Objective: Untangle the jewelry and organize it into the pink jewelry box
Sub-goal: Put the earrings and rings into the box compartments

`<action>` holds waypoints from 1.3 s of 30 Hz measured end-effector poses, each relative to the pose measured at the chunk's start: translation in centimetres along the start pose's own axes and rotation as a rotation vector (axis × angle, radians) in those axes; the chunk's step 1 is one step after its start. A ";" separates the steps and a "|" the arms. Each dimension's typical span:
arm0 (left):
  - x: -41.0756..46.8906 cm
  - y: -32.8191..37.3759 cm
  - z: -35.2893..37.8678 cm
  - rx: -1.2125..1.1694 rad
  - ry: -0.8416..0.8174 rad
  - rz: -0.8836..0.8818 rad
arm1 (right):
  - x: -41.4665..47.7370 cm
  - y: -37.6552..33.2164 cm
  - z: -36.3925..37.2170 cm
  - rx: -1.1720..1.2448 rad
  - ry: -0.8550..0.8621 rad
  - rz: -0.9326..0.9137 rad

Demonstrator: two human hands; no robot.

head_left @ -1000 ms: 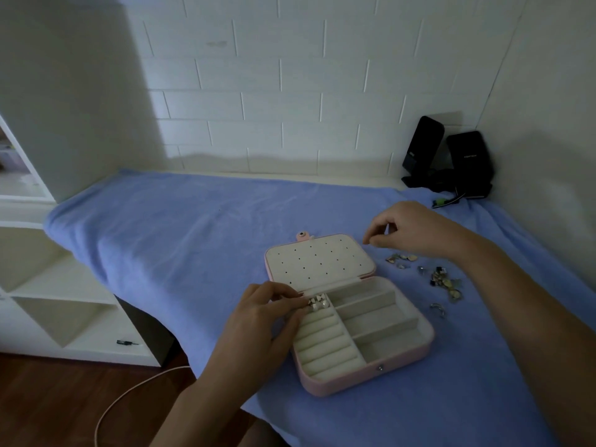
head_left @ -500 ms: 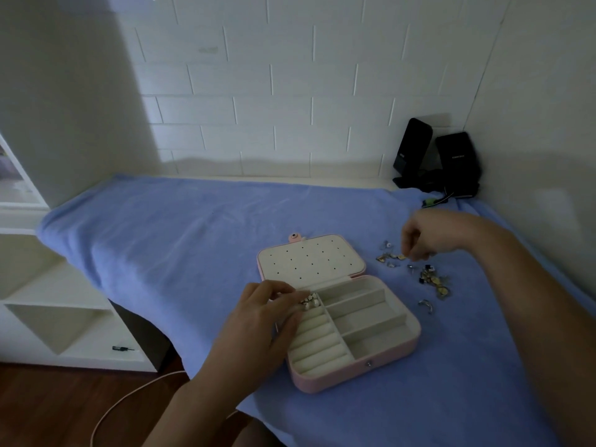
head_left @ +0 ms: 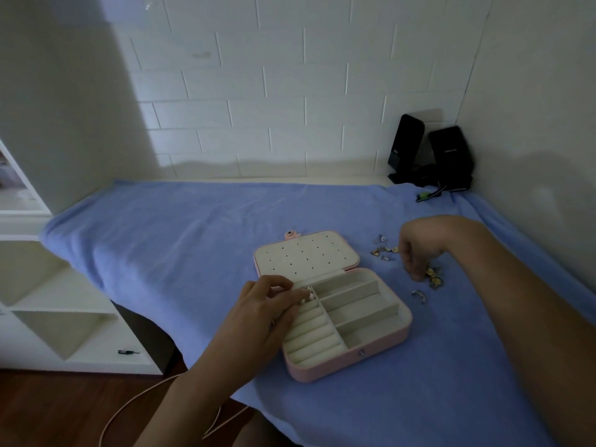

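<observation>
A: The blue towel (head_left: 193,240) is looking like fuzzy matt cloth. And the pink jewelry box (head_left: 351,366)?
B: Shell is reading smooth and matt, cream lining (head_left: 354,304) is looking velvety. The jewelry pieces (head_left: 433,279) are glinting like metal; the speakers (head_left: 450,156) are showing glossy black plastic.

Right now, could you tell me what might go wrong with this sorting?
The right hand reaches into the loose jewelry on the blue towel; its wrist could sweep pieces away. The left hand pinches a small piece at the edge of the pink jewelry box; it may slip outside, hard to spot in this dim light.
</observation>
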State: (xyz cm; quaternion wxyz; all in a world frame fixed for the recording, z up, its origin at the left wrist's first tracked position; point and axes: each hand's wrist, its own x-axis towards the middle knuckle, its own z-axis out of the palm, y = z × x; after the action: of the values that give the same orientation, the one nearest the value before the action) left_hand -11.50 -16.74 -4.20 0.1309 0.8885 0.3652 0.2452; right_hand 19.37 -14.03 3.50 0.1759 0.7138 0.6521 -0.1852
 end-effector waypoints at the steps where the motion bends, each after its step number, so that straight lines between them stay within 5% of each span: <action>1: 0.0 0.0 0.0 -0.015 -0.004 -0.012 | -0.1 0.1 -0.1 0.014 0.001 -0.012; 12: 1.0 0.8 -1.1 -0.123 0.131 -0.122 | -2.5 0.0 -1.9 0.605 0.244 -0.410; 18: 2.9 3.7 -2.7 -0.502 0.236 -0.216 | -3.6 -4.8 -1.9 0.918 0.113 -0.669; 25: 3.9 4.8 -2.8 -0.934 0.350 -0.238 | -3.3 -9.4 -0.6 1.310 0.009 -0.746; 39: 2.9 2.9 -2.8 -0.544 0.563 -0.099 | -4.5 -11.3 0.0 1.213 0.189 -0.674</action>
State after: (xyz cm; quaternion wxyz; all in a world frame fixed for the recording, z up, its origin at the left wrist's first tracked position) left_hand -9.49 -16.53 0.38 0.2678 0.7006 0.3510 0.5606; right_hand 7.78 -16.89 5.65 -0.3781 0.4579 0.6320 -0.4980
